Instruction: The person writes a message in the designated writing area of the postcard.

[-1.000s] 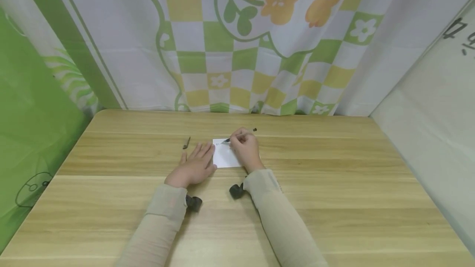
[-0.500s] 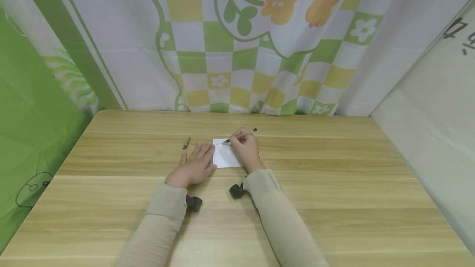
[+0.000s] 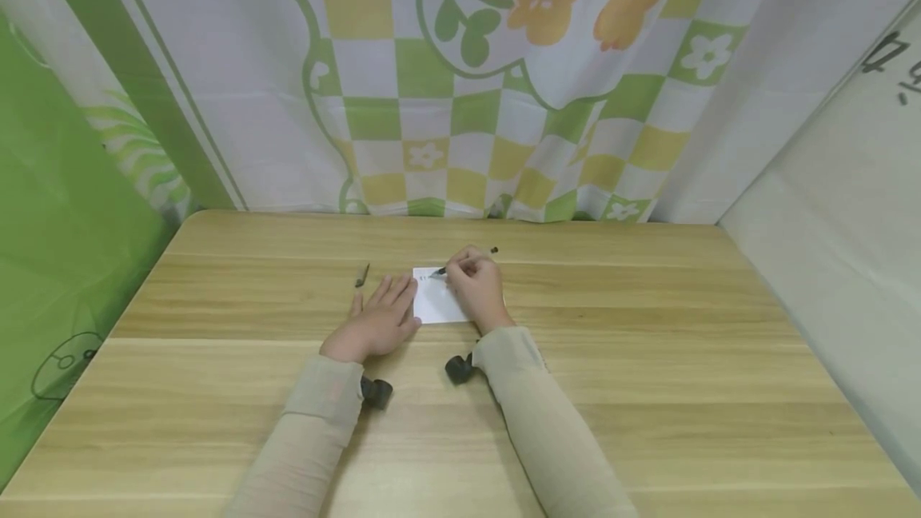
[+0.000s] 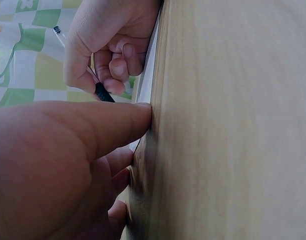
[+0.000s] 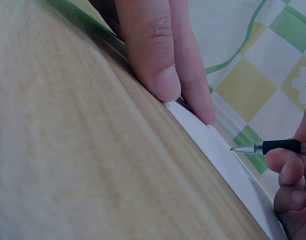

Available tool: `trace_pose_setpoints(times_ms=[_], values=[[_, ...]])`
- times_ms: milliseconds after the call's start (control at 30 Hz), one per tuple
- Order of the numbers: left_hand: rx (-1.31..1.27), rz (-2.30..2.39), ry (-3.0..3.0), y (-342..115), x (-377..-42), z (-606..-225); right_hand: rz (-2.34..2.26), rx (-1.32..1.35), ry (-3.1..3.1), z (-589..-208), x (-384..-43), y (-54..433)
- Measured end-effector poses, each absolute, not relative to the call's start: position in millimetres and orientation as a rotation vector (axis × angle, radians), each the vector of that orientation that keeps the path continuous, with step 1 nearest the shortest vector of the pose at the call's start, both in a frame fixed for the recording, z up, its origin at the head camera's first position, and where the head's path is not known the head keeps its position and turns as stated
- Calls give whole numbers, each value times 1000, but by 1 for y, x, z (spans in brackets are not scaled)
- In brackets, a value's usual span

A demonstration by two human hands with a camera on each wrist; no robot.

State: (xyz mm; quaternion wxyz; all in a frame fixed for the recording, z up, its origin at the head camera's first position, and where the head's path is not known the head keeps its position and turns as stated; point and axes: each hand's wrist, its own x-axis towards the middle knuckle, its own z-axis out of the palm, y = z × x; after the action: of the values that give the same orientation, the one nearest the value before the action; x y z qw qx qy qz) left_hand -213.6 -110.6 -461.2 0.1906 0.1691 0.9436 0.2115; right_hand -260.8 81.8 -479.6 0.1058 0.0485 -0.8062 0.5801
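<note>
A small white sheet of paper (image 3: 437, 304) lies on the wooden table, with a short row of tiny dark marks near its top left. My left hand (image 3: 377, 321) rests flat, thumb and fingertips touching the paper's left edge. Over the paper's right part, my right hand (image 3: 478, 288) pinches a pen with a clear barrel and black grip (image 5: 281, 146). In the right wrist view the pen's metal tip meets the paper near its far edge. The right hand hides much of the paper's right side in the head view.
A pen cap (image 3: 363, 275) lies on the table (image 3: 647, 358) just beyond the left hand. Behind the table's far edge hangs a checked, flowered curtain (image 3: 460, 118). A green sheet (image 3: 65, 206) stands at the left, a pale wall (image 3: 842, 206) at the right.
Both hands stay in nearly the same place, the right one still holding the pen on the paper. The head view has shifted very slightly.
</note>
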Motion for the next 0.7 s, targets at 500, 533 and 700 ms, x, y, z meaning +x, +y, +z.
trace_pose_setpoints(times_ms=[500, 533, 700], values=[[475, 610, 2644, -111, -212, -457, 1721, 149, -2374, -479, -261, 82], [475, 608, 2644, -111, -212, -457, 1715, 150, -2377, -479, -261, 82], [474, 603, 2643, -111, -213, -458, 1706, 153, -2382, -479, -260, 81]])
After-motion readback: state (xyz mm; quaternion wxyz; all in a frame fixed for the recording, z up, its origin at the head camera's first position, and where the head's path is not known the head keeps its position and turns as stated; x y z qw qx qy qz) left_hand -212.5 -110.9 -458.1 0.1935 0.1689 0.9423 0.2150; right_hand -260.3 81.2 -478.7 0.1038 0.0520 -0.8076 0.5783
